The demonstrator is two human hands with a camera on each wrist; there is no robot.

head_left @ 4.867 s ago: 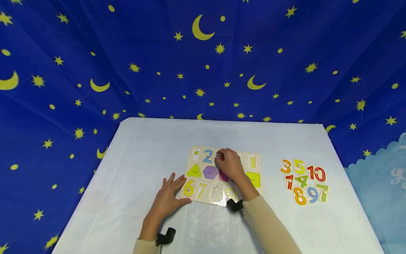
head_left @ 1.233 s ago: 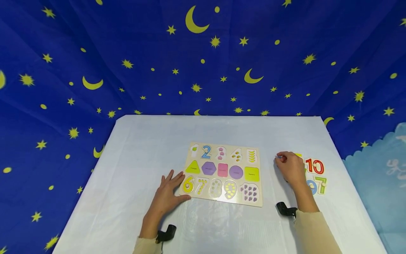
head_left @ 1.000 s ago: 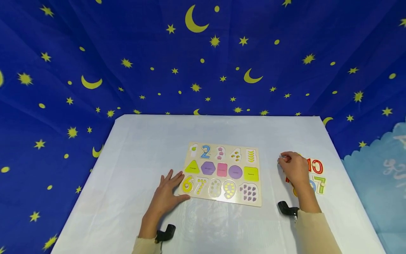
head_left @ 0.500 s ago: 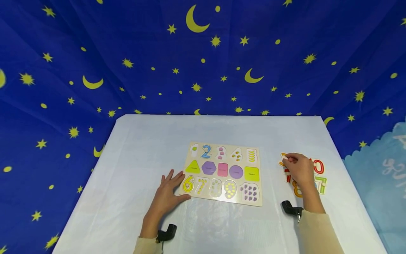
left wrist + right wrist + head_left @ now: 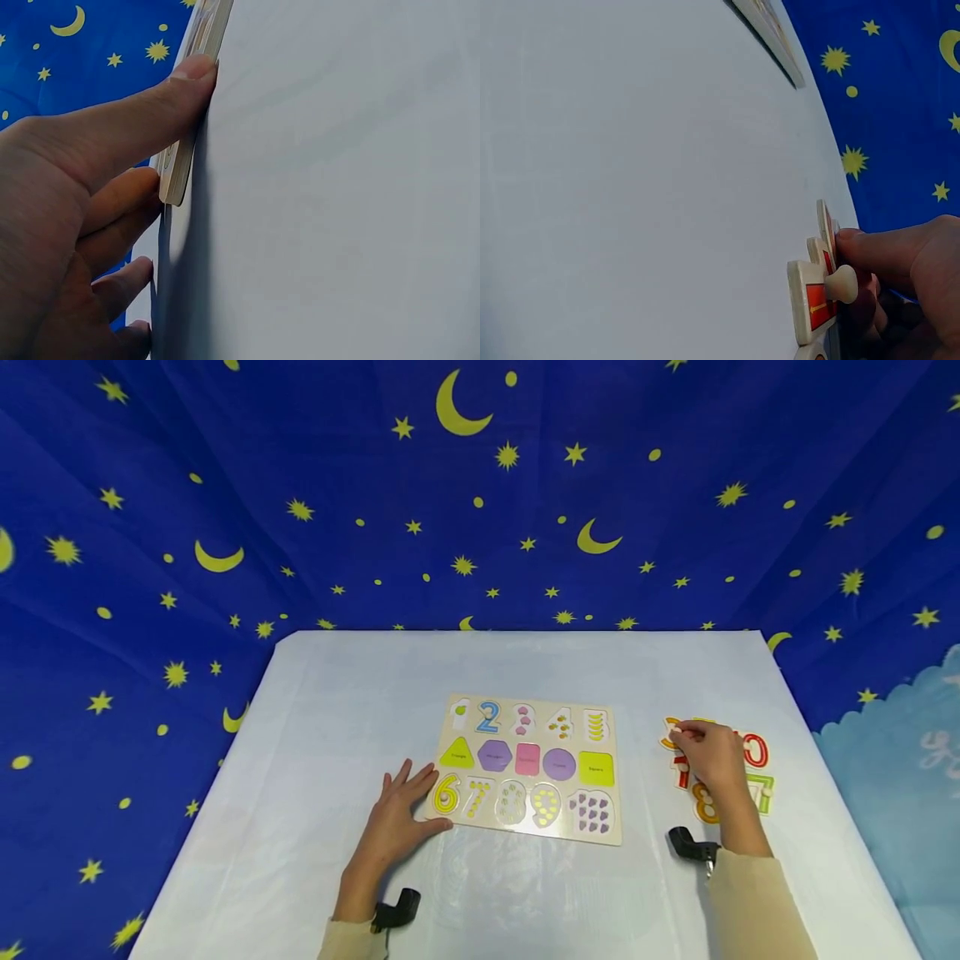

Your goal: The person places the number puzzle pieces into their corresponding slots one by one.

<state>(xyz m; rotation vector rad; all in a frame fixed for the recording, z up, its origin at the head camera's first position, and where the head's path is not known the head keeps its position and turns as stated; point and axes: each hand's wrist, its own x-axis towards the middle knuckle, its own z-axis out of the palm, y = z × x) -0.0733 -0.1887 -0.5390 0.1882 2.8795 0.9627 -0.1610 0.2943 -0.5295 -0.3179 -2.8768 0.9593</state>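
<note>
A wooden number puzzle board (image 5: pixel 480 828) lies mid-table. A blue 2 (image 5: pixel 488 717) and a yellow 6 (image 5: pixel 446 794) sit in its slots. My left hand (image 5: pixel 395 818) rests at the board's lower left corner, thumb along the near edge and fingers spread at the left side. In the left wrist view the thumb (image 5: pixel 196 71) touches the board's edge. My right hand (image 5: pixel 711 762) is over the loose number pieces, thumb and forefinger pinching the knob of the orange 3 (image 5: pixel 669 735). Just below it lies the red 1 (image 5: pixel 681 773), whose pale knob (image 5: pixel 842 284) shows in the right wrist view.
Around the right hand lie a red 10 (image 5: pixel 757 749), an orange 8 (image 5: pixel 704 804) and a green 7 (image 5: pixel 765 794). Other pieces are mostly covered by the hand. A white cover (image 5: pixel 360 693) lies over the table, with a blue star curtain (image 5: pixel 375 468) behind.
My right hand has gone from the board's top row to the loose pieces on the right, its fingertips settling at the 3. The left hand has stayed at the board's corner.
</note>
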